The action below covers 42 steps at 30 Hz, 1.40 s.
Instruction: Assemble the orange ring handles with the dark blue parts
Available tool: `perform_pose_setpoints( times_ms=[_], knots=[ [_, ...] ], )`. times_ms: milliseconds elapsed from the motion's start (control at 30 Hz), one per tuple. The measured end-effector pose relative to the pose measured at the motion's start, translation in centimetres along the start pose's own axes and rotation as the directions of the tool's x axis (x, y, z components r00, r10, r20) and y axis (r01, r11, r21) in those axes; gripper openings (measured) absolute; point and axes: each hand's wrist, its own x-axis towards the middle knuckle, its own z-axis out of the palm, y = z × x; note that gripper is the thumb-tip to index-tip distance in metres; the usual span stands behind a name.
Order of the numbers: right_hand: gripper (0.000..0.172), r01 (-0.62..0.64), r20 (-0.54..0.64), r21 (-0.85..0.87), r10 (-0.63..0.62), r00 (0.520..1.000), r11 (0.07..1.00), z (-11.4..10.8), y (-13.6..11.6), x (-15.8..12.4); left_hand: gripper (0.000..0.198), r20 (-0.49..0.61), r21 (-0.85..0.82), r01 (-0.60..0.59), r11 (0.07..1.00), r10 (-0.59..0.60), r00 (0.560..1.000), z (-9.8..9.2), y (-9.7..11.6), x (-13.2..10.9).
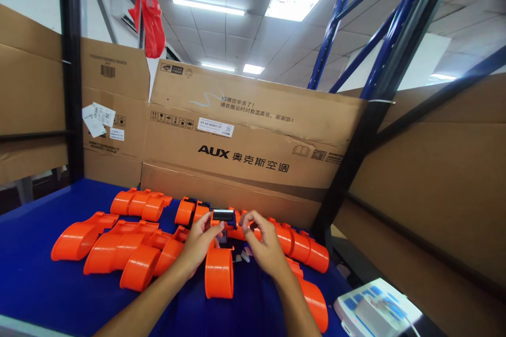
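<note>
crosswise lies the black cutter (224, 216), teeth-up

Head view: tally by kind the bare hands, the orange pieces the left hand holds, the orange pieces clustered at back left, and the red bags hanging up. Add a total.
Bare hands, left hand and right hand: 2
Held orange piece: 1
Back-left orange pieces: 3
Red bag: 1
Total: 7

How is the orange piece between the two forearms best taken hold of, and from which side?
I'd probably take the orange piece by its broad round band, coming from the near side, spanning its two edges. The rounded front faces the camera, while its far end lies near small pale scraps.
</note>
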Motion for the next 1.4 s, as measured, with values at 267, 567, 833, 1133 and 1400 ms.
perform_pose_setpoints(
  times_ms=[267, 567, 833, 1133, 1400],
  knots=[
    [0.037, -0.241, 0.114, 0.400, 0.213, 0.970, 0.884, 0.4, 0.0, 0.5, 0.097, 0.176, -0.214, 0.196, 0.957, -0.160, 0.971, 0.6, 0.5, -0.7],
    [0.035, -0.253, 0.153, 0.550, 0.202, 0.967, 0.795, 1.8, -0.9, 0.1, 0.072, 0.381, -0.284, 0.223, 0.933, -0.104, 0.919, 1.0, 1.5, -2.0],
    [0.034, -0.261, 0.161, 0.516, 0.207, 0.965, 0.816, 3.1, -1.1, -0.1, 0.064, 0.256, -0.226, 0.215, 0.950, -0.155, 0.954, 0.9, 0.9, -1.2],
    [0.043, -0.192, 0.163, 0.091, 0.175, 0.971, 0.977, 0.5, -0.8, 0.0, 0.061, 0.257, -0.309, 0.263, 0.914, -0.186, 0.948, 1.1, 0.4, -1.4],
    [0.027, -0.024, 0.373, -0.367, 0.170, 0.912, 0.930, -2.9, 0.5, -0.3, 0.042, 0.183, -0.257, 0.187, 0.948, -0.142, 0.973, 1.3, 0.5, -1.6]
  ],
)
